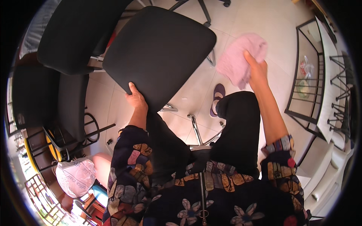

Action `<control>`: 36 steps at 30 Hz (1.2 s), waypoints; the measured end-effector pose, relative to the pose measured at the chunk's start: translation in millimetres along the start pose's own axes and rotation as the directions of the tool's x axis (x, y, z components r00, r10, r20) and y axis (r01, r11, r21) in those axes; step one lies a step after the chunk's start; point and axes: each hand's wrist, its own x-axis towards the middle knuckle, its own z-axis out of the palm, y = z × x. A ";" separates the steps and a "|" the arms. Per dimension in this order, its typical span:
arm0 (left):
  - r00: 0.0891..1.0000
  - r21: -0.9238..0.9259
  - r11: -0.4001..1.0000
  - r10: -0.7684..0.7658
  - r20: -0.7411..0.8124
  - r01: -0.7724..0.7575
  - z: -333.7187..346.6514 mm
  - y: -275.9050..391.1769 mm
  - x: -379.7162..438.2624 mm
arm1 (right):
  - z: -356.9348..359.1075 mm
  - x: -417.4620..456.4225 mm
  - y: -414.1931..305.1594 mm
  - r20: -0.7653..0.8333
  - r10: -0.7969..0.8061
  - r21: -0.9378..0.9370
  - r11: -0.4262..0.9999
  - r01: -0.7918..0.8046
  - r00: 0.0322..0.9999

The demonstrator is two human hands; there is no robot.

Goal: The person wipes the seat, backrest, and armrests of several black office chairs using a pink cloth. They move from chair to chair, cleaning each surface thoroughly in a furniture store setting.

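Observation:
A black padded chair seat (161, 53) lies tilted in front of me, its near corner by my left thigh. My left hand (137, 97) grips its near left edge, the thumb resting on the black surface and the fingers hidden below. In my right hand (256, 66) is a folded pink cloth (236, 60), held up over the tiled floor to the right of the seat and apart from it. The thumb presses on top of the cloth. Behind the seat, a black chair backrest (76, 34) stands at the upper left.
More black chairs (72, 104) crowd the left side. A black wheeled chair base (205, 14) is at the top. Chrome chair legs (195, 130) show between my knees. To the right stand a black-framed rack (319, 113) and white seats (318, 163). A plastic-wrapped item (75, 176) is at lower left.

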 end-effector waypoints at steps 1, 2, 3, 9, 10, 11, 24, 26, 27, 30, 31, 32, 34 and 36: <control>1.000 0.007 1.000 -0.005 -0.001 0.005 -2.6 -1.0 4.7 | -18.7 -23.6 -0.8 -0.044 -0.050 -0.037 0.998 0.048 0.998; 0.999 0.014 1.000 -0.007 0.046 0.007 1.0 3.1 1.7 | -38.8 -46.3 -0.6 -0.105 -0.110 -0.081 0.992 0.102 0.988; 0.997 0.053 0.998 -0.031 0.070 0.027 5.3 8.0 0.3 | -53.1 -67.6 6.1 -0.158 -0.176 -0.092 0.982 0.163 0.972; 0.998 0.112 0.993 -0.037 0.050 0.032 27.4 17.7 36.5 | -91.4 -114.7 46.2 -0.334 -0.387 -0.142 0.922 0.360 0.860; 0.999 0.061 0.998 -0.021 0.029 0.019 35.5 16.4 34.3 | -95.7 -115.7 49.3 -0.347 -0.410 -0.186 0.912 0.367 0.844; 0.998 0.039 0.999 -0.011 0.056 0.009 39.7 16.1 33.6 | -99.3 -116.3 51.7 -0.356 -0.432 -0.228 0.900 0.371 0.829; 0.997 0.071 0.995 0.067 0.022 -0.069 34.1 7.6 43.4 | -92.6 -117.2 58.0 -0.315 -0.439 -0.345 0.879 0.329 0.842; 0.999 0.010 0.999 0.044 0.010 -0.044 38.1 3.2 35.2 | -98.7 -114.2 68.7 -0.273 -0.458 -0.328 0.871 0.366 0.846; 1.000 -0.021 1.000 0.022 0.008 -0.022 42.3 5.6 25.3 | -107.8 -113.8 71.1 -0.246 -0.494 -0.408 0.833 0.373 0.834; 0.984 -0.117 0.980 -0.150 0.091 0.161 36.5 9.3 41.0 | -125.8 -105.3 82.8 -0.229 -0.554 -0.481 0.779 0.402 0.800; 0.972 -0.138 0.966 -0.206 0.109 0.220 29.3 8.6 43.4 | -122.9 -107.9 77.0 -0.194 -0.553 -0.528 0.755 0.389 0.810; 0.958 -0.161 0.952 -0.236 0.161 0.262 28.3 6.8 42.5 | -121.6 -110.1 71.4 -0.188 -0.538 -0.532 0.759 0.375 0.822; 0.918 -0.221 0.915 -0.267 0.292 0.337 35.1 17.5 35.7 | -128.5 -106.9 75.9 -0.179 -0.557 -0.567 0.732 0.378 0.811; 0.876 -0.280 0.857 -0.325 0.357 0.433 31.4 16.5 27.1 | -126.7 -110.3 71.0 -0.187 -0.538 -0.572 0.740 0.354 0.822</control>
